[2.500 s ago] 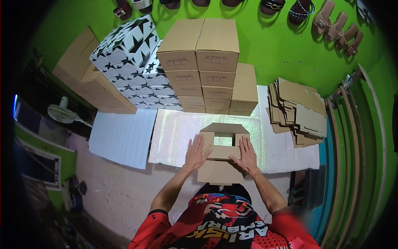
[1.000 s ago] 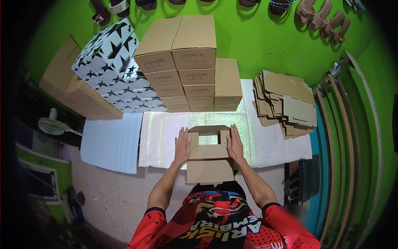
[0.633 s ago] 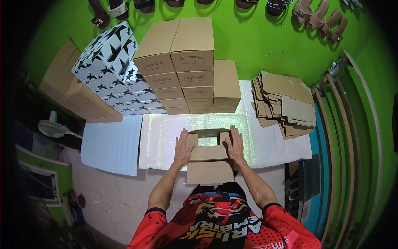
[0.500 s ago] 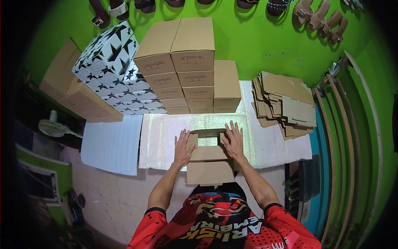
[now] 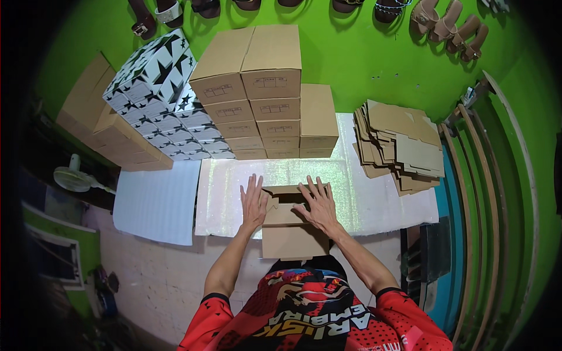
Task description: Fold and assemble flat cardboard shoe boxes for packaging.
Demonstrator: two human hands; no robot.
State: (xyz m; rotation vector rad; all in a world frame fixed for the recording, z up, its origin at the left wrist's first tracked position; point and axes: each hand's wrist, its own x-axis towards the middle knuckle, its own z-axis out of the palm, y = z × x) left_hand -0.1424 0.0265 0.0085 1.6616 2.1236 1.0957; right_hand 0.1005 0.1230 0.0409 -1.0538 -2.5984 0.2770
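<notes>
A partly folded brown cardboard box sits at the table's front edge in front of me. Its long front panel hangs over the edge toward my body. My left hand lies along the box's left side, fingers stretched out and pointing away from me. Spread over the box's right side, my right hand rests on the cardboard with its thumb reaching inward. Both hands are open. A dark gap shows inside the box between them; part of the right wall is hidden under my right hand.
Closed brown boxes stand stacked behind, beside star-patterned white boxes. Flat cardboard blanks lie piled at the right of the white-covered table. A fan is at far left. Sandals hang on the green wall.
My right hand has moved left over the box, and its opening looks narrower and darker. My left hand has shifted slightly left, its fingers further up.
</notes>
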